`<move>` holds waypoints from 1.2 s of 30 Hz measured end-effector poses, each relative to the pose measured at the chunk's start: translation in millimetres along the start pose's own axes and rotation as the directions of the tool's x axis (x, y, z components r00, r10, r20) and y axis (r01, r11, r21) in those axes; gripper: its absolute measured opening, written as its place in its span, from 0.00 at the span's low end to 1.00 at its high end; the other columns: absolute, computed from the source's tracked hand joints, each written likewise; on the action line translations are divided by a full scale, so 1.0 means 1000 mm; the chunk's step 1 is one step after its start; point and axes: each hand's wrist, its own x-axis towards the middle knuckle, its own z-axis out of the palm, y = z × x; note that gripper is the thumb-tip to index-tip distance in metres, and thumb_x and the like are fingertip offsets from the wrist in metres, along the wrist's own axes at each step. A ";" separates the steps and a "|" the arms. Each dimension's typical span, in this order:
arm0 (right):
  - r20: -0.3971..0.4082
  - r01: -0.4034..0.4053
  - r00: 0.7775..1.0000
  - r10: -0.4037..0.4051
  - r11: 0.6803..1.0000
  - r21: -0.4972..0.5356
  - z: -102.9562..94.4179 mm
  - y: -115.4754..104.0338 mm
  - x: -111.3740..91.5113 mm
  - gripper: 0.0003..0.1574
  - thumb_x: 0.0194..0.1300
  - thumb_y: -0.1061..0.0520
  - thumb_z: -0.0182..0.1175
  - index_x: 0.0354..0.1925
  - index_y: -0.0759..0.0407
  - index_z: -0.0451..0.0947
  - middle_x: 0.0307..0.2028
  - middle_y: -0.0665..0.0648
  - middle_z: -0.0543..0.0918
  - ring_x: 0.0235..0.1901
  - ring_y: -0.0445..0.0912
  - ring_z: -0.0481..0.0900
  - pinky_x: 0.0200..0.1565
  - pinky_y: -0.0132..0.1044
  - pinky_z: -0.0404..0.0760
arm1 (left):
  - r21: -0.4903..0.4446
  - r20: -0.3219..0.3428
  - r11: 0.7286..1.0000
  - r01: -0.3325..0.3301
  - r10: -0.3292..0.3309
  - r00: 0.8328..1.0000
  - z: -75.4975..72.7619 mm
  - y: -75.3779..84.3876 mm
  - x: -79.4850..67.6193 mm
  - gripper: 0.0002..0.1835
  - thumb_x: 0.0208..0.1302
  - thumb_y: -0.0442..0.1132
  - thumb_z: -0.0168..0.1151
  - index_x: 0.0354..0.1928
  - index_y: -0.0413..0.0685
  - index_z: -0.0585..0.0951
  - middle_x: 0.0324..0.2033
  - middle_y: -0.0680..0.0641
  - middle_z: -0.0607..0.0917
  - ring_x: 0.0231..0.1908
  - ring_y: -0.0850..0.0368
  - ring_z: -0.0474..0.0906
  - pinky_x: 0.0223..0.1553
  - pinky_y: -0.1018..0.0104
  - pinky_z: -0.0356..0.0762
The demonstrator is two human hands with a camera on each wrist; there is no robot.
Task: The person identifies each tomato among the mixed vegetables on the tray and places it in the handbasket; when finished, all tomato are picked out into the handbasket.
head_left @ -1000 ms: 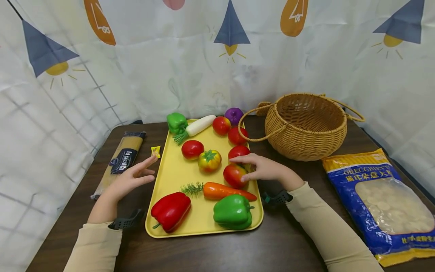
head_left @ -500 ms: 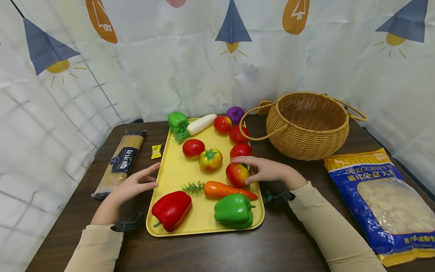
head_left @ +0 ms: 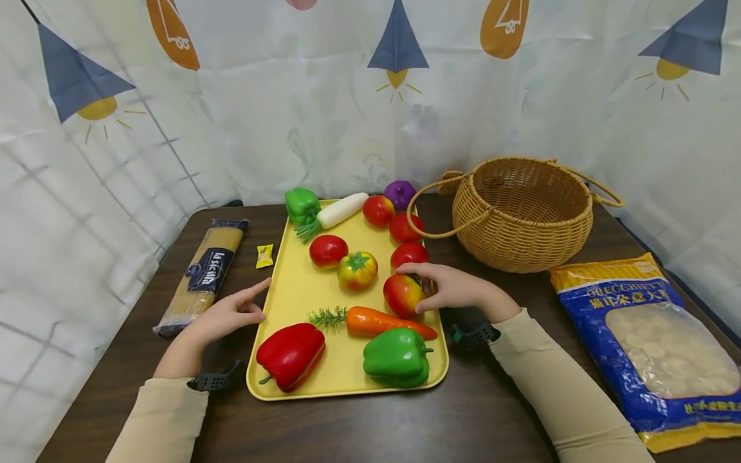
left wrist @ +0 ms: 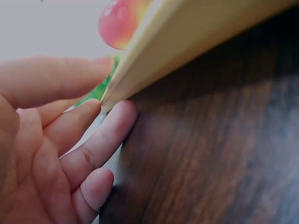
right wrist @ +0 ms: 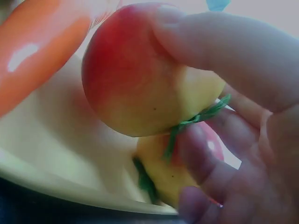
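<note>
My right hand (head_left: 460,290) holds a red and yellow toy tomato (head_left: 403,295) between thumb and fingers, over the right side of the yellow tray (head_left: 289,299). In the right wrist view the thumb lies on the tomato (right wrist: 135,74), its green stem leaves facing the palm; a second tomato (right wrist: 170,179) sits just beyond it. My left hand (head_left: 217,321) touches the tray's left rim with loosely extended fingers, as the left wrist view shows at the tray edge (left wrist: 135,60). An orange carrot (head_left: 382,323) and a green bell pepper (head_left: 396,359) lie nearest the held tomato.
A wicker basket (head_left: 521,238) stands right of the tray, one handle overhanging its corner. A pasta bag (head_left: 648,347) lies far right. Spaghetti (head_left: 202,276) and a small yellow packet (head_left: 264,256) are left. The tray also bears a red pepper (head_left: 291,355) and white radish (head_left: 343,210).
My left hand has come down from beside the yellow packet to the tray's rim. The right hand has closed round the tomato, which has shifted slightly right.
</note>
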 end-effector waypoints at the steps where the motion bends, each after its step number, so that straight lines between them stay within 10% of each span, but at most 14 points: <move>1: -0.009 -0.001 1.000 0.001 1.000 -0.010 -0.001 0.000 0.000 0.44 0.51 0.48 0.67 0.64 0.48 0.61 0.46 0.55 0.73 0.39 0.46 0.70 0.41 0.37 0.72 | -0.002 0.008 1.000 -0.006 0.006 1.000 -0.001 0.000 0.000 0.40 0.60 0.45 0.58 0.70 0.51 0.50 0.36 0.43 0.80 0.34 0.53 0.72 0.36 0.66 0.72; 28: -0.153 -0.004 0.988 -0.001 1.000 -0.028 0.000 -0.012 -0.003 0.48 0.50 0.49 0.67 0.65 0.56 0.58 0.64 0.55 0.61 0.63 0.53 0.51 0.61 0.54 0.58 | -0.056 0.052 0.997 -0.056 0.059 0.997 -0.002 -0.005 0.002 0.41 0.60 0.43 0.58 0.71 0.48 0.47 0.36 0.42 0.78 0.34 0.56 0.72 0.36 0.68 0.72; 36: -0.199 0.055 0.979 -0.038 0.996 0.076 -0.012 -0.019 -0.009 0.49 0.51 0.55 0.67 0.66 0.61 0.54 0.65 0.59 0.56 0.62 0.55 0.60 0.60 0.53 0.62 | -0.060 0.052 0.997 -0.056 0.059 0.997 -0.001 -0.007 0.002 0.42 0.60 0.43 0.58 0.71 0.48 0.47 0.37 0.42 0.79 0.34 0.57 0.72 0.37 0.69 0.72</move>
